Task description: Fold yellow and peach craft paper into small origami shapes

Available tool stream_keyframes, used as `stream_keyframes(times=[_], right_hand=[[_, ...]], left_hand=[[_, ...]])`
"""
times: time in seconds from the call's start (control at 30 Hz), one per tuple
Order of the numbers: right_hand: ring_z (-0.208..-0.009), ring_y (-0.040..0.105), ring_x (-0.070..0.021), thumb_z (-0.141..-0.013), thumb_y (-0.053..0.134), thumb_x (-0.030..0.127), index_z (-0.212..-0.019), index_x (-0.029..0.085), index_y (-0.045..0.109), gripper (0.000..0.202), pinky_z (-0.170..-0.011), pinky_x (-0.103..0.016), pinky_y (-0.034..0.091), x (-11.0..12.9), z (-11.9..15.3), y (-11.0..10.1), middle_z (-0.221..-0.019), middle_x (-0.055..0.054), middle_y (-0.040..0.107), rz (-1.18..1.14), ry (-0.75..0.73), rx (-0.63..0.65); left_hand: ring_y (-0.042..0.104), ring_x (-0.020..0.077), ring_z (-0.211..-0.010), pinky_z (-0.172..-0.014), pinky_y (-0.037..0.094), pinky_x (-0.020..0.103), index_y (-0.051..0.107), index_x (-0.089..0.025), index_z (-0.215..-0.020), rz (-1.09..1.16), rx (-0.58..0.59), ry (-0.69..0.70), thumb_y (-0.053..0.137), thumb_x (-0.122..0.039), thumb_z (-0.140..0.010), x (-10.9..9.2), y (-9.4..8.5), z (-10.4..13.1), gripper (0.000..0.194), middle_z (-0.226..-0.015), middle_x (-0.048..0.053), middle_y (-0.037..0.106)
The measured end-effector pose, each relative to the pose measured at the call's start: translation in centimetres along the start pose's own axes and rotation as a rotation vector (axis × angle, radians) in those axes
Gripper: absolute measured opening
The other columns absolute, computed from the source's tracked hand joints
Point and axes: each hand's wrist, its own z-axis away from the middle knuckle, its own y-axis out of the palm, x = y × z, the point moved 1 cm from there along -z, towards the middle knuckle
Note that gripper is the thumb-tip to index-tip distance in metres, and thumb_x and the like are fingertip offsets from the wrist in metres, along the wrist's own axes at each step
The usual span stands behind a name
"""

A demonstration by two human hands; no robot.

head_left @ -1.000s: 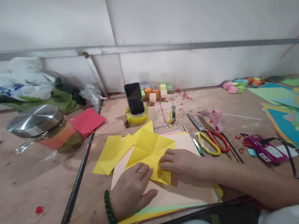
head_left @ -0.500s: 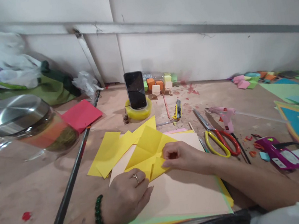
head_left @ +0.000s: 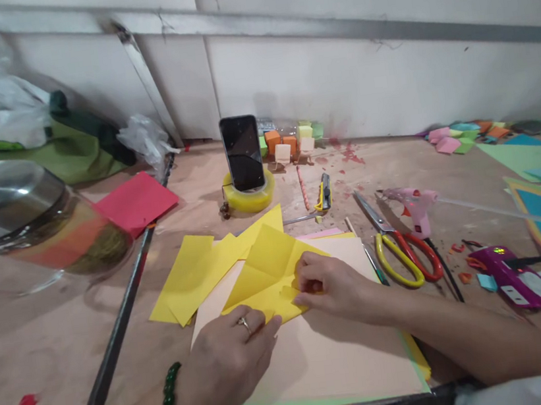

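Note:
A creased yellow paper point(head_left: 268, 254) lies on a stack of pale sheets point(head_left: 341, 359), its near edge partly folded. My left hand point(head_left: 231, 360), with a ring and a green bead bracelet, presses on the paper's near left part, fingers close together. My right hand point(head_left: 334, 287) pinches the paper's near right edge between thumb and curled fingers. More yellow paper pieces point(head_left: 188, 276) lie just behind and to the left. Part of the fold is hidden under my fingers.
Scissors point(head_left: 397, 255), a pink glue gun point(head_left: 415, 206) and a purple device point(head_left: 525, 282) lie on the right. A phone point(head_left: 243, 153) stands in a tape roll point(head_left: 249, 195) behind. At left are a lidded glass jar point(head_left: 90, 236) and red paper point(head_left: 138, 203).
The near flap of the yellow paper now lies lower, and my right fingers have curled in more. My left fingers have shifted slightly right. The whole view has moved a little.

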Motion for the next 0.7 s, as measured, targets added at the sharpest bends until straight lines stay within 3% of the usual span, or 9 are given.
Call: stream_keyframes(times=[0.7], right_hand=[[-0.06,0.047,-0.0086,-0.075,0.067,0.01,-0.064,0.016,0.056,0.017,-0.056,-0.021,0.035,0.03,-0.28,0.34,-0.076,0.001,0.051,0.091,-0.003,-0.035]], left_hand=[[0.057,0.0202,-0.066,-0.055,0.05,0.033,0.062,-0.013,-0.094,0.036,0.119,0.003,0.041,-0.007,-0.09,-0.04,-0.11,-0.07,0.022,-0.072,0.004,0.058]])
